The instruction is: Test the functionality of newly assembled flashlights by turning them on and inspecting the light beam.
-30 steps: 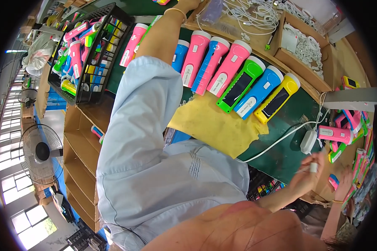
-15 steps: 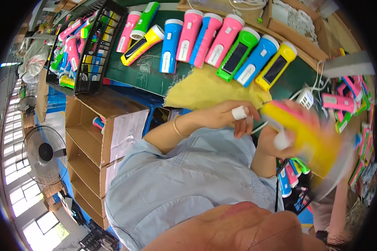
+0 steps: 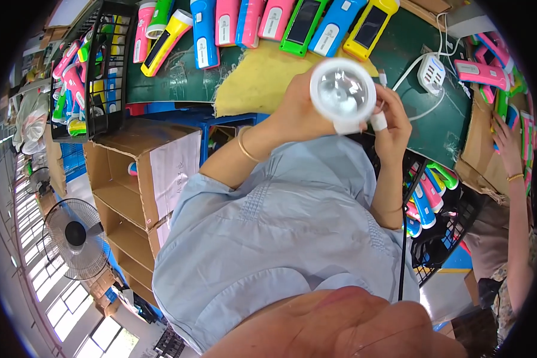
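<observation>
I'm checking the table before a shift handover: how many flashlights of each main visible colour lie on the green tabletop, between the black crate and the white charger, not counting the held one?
Pink flashlights: 3
Blue flashlights: 2
Green flashlights: 2
Yellow flashlights: 2
Blue-and-pink flashlight: 1
Total: 10

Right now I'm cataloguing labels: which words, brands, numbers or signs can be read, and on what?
None reads clearly.
Flashlights in the row: print on white panels, too small.
Pink flashlight on the right: panel print, too small.
White sheet on the cardboard shelf: marks, too faint.
</observation>
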Available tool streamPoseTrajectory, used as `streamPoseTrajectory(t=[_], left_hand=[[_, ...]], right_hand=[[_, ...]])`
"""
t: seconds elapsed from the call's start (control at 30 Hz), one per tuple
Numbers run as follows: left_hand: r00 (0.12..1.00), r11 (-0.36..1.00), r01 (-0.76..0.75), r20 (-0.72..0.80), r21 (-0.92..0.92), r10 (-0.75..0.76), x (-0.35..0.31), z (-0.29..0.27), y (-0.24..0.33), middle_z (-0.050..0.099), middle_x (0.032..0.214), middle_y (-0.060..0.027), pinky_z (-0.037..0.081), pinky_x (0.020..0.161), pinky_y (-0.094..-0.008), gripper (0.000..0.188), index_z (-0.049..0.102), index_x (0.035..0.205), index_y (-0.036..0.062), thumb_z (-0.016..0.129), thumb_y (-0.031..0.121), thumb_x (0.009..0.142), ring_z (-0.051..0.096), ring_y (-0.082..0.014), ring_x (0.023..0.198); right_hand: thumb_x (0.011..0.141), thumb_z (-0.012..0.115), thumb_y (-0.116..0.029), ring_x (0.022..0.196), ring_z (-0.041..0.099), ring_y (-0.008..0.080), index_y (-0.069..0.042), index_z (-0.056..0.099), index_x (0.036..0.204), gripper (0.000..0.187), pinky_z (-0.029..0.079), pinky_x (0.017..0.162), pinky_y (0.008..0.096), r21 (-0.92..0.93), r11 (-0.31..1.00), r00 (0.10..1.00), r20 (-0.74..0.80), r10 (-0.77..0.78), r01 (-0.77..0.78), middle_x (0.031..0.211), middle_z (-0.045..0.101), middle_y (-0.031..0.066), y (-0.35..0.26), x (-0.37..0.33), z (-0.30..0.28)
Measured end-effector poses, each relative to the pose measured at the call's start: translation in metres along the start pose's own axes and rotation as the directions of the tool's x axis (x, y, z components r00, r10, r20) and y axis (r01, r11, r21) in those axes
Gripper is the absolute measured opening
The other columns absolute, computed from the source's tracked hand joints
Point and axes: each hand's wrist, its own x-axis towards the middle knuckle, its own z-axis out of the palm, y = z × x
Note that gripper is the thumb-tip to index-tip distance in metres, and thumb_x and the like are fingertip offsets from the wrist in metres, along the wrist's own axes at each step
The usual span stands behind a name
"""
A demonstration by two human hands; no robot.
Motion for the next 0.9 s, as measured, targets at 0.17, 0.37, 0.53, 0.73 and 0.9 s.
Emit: streamPoseTrajectory(t=[0.17, 0.37, 0.53, 0.73, 0.9], left_hand=[[0.871, 0.733, 0.458, 0.09, -0.504, -0.483, 0.006, 0.0, 0.001, 0.056, 0.087, -0.0084, 0.049, 0.062, -0.0296, 0.043, 0.043, 0.111, 0.0046, 0.066, 0.01, 0.075, 0.058, -0.017, 0.071], [0.846, 0.546, 0.438, 0.12, -0.714, -0.52, 0.028, -0.002, 0.003, 0.056, 0.079, -0.0086, 0.05, 0.057, -0.0324, 0.029, 0.044, 0.107, 0.0055, 0.057, 0.018, 0.084, 0.058, -0.0188, 0.062], [0.827, 0.422, 0.46, 0.205, -0.781, -0.523, 0.042, -0.006, -0.007, 0.057, 0.079, -0.0095, 0.051, 0.058, -0.0341, 0.027, 0.044, 0.106, 0.0043, 0.051, 0.019, 0.085, 0.058, -0.0207, 0.062], [0.925, 0.776, 0.322, 0.007, -0.543, -0.38, 0.072, -0.016, -0.01, 0.057, 0.09, -0.0151, 0.052, 0.077, -0.0454, 0.026, 0.047, 0.104, 0.0003, 0.053, 0.012, 0.082, 0.062, -0.0296, 0.084], [0.934, 0.864, 0.059, -0.334, 0.5, 0.13, 0.105, -0.03, 0.036, 0.036, 0.124, -0.0302, 0.035, 0.098, -0.0366, 0.093, 0.011, 0.13, -0.0164, 0.073, 0.02, 0.071, 0.04, -0.0407, 0.114]], right_hand=[[0.09, 0.051, -0.006, 0.078, 0.06, 0.0118, 0.002, 0.06, 0.102, 0.017, 0.046, 0.06, 0.0214, 0.036, 0.956, 0.942, -0.166, 0.293, -0.291, 0.091, 0.062, 0.0073, 0.002, -0.005, -0.007], [0.088, 0.051, -0.005, 0.07, 0.055, 0.0066, -0.001, 0.061, 0.098, 0.015, 0.039, 0.055, 0.0177, -0.006, 0.949, 0.932, -0.19, 0.309, -0.316, 0.084, 0.061, 0.0032, -0.005, -0.007, 0.001], [0.088, 0.05, -0.005, 0.065, 0.051, 0.0055, 0.0, 0.059, 0.101, 0.017, 0.036, 0.052, 0.0166, 0.003, 0.947, 0.934, -0.163, 0.318, -0.322, 0.083, 0.058, 0.0034, -0.006, -0.008, 0.001], [0.089, 0.05, -0.01, 0.05, 0.03, 0.0008, -0.007, 0.049, 0.123, 0.033, 0.02, 0.043, 0.0168, 0.185, 0.878, 0.868, -0.159, 0.47, -0.441, 0.064, 0.041, -0.0061, -0.022, 0.011, -0.003], [0.091, 0.049, -0.014, 0.055, 0.041, 0.0046, -0.002, 0.054, 0.106, 0.02, 0.03, 0.047, 0.0173, 0.319, 0.819, 0.873, 0.072, 0.482, -0.478, 0.072, 0.054, 0.0011, -0.032, 0.026, -0.014]])
